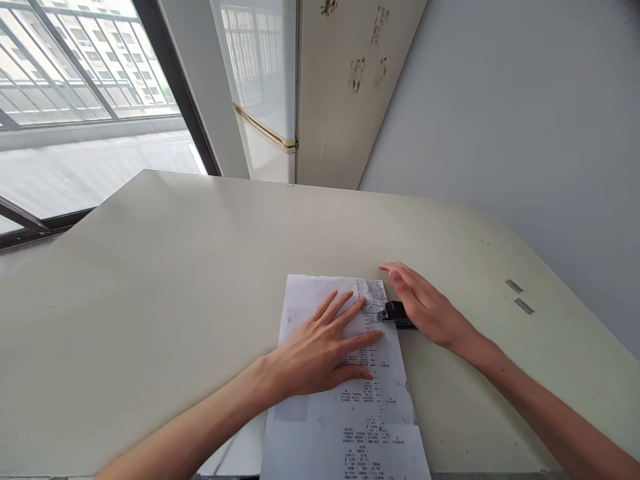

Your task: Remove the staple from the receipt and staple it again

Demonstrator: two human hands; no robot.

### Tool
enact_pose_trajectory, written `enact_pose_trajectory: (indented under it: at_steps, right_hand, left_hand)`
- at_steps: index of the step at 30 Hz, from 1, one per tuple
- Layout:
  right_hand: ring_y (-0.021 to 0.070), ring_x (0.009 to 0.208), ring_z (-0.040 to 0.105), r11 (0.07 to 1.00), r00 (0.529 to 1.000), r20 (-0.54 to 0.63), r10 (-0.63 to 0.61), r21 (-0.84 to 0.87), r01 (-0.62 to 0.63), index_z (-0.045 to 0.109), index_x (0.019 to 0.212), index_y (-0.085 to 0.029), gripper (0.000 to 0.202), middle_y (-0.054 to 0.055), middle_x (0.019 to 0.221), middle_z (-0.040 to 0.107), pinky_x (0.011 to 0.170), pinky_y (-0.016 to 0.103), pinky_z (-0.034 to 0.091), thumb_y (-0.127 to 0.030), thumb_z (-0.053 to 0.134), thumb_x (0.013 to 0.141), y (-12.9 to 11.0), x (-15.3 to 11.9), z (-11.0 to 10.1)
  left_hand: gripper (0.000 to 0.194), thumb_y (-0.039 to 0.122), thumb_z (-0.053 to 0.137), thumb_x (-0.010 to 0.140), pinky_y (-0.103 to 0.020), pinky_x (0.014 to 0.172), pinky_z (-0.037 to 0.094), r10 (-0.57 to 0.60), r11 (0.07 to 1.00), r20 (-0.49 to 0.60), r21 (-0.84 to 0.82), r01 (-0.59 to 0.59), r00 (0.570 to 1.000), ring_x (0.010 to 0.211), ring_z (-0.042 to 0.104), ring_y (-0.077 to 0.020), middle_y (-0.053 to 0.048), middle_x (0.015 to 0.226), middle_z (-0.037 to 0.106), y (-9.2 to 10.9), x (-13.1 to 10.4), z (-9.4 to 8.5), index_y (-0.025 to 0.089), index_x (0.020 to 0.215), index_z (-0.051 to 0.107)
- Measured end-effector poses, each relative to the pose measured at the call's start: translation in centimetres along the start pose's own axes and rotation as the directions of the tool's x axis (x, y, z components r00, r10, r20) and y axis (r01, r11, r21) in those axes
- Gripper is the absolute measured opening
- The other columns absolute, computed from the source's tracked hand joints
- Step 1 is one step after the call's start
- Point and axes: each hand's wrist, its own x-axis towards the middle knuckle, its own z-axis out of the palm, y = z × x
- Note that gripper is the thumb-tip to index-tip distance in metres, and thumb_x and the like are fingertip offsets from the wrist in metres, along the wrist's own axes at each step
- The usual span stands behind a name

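Note:
A printed sheet of paper [295,427], or a thin stack of sheets, lies on the table with its lower end at the near edge. My left hand [325,347] rests flat on its upper half, fingers spread. At the paper's upper right edge is a black stapler [397,313], its front end over the margin. My right hand [425,307] lies over the stapler's rear part with the fingers stretched out, palm side down on it. The hand hides most of the stapler's body.
The pale table [175,300] spreads around the paper. Two small grey strips [524,306] are on its right side. Beyond the far edge stands a fridge [330,120], beside a grey wall [525,113]. A window [75,80] with railings is at the left.

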Motion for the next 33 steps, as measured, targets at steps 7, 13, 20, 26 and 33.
enact_pose_trajectory:
  at_steps: [7, 13, 20, 26, 33]
  right_hand:
    - [0.0295, 0.158, 0.037, 0.996, 0.996, 0.052, -0.071, -0.05, 0.073, 0.056, 0.149, -0.035, 0.064, -0.001, 0.164, 0.052, 0.128, 0.055, 0.037, -0.069, 0.023, 0.107, 0.1, 0.2, 0.1]
    - [0.0315, 0.153, 0.046, 0.989, 0.993, 0.031, -0.113, -0.095, 0.115, 0.061, 0.147, -0.034, 0.061, 0.002, 0.16, 0.057, 0.123, 0.057, 0.044, -0.066, 0.025, 0.108, 0.0, 0.1, 0.1]
    - [0.0317, 0.153, 0.046, 0.987, 0.995, 0.062, -0.079, -0.138, 0.087, 0.059, 0.148, -0.036, 0.061, 0.0, 0.162, 0.054, 0.123, 0.057, 0.044, -0.066, 0.025, 0.108, 0.1, 0.3, 0.0]
    - [0.0323, 0.152, 0.047, 0.982, 0.996, 0.079, -0.039, -0.184, 0.053, 0.059, 0.148, -0.035, 0.061, 0.0, 0.162, 0.054, 0.122, 0.058, 0.044, -0.065, 0.025, 0.108, -0.6, 0.3, -0.1]
    - [0.0322, 0.153, 0.046, 0.976, 0.996, 0.082, -0.043, -0.211, 0.059, 0.059, 0.147, -0.033, 0.058, 0.001, 0.162, 0.054, 0.123, 0.058, 0.042, -0.061, 0.027, 0.108, -0.7, 0.4, 0.2]
  left_hand:
    - [0.058, 0.056, 0.064, 0.101, -0.062, 0.132, 0.02, -0.004, 1.0, -0.009, 0.009, 0.004, 1.0, 0.162, 0.019, -0.0402, -0.011, 0.176, 0.025, 0.4, 0.4, 0.8, 0.027, 0.152, 0.058]
    - [0.059, 0.057, 0.061, 0.102, -0.063, 0.131, 0.021, -0.01, 1.0, -0.008, 0.002, 0.01, 1.0, 0.162, 0.018, -0.0405, -0.013, 0.175, 0.024, 0.3, 0.8, 1.1, 0.026, 0.152, 0.058]
    - [0.056, 0.056, 0.062, 0.102, -0.062, 0.132, 0.021, -0.012, 0.999, -0.042, -0.031, 0.01, 0.999, 0.163, 0.017, -0.0383, -0.01, 0.175, 0.025, 0.3, 1.0, 1.5, 0.027, 0.15, 0.059]
    - [0.058, 0.057, 0.06, 0.103, -0.062, 0.132, 0.021, -0.004, 1.0, -0.037, -0.016, 0.004, 0.999, 0.162, 0.018, -0.0393, -0.013, 0.175, 0.025, 0.5, 1.2, 1.5, 0.025, 0.151, 0.059]
    - [0.056, 0.057, 0.059, 0.103, -0.062, 0.132, 0.022, -0.004, 1.0, -0.038, -0.016, 0.004, 0.999, 0.162, 0.019, -0.0401, -0.015, 0.174, 0.027, 0.4, 1.4, 1.5, 0.023, 0.148, 0.062]
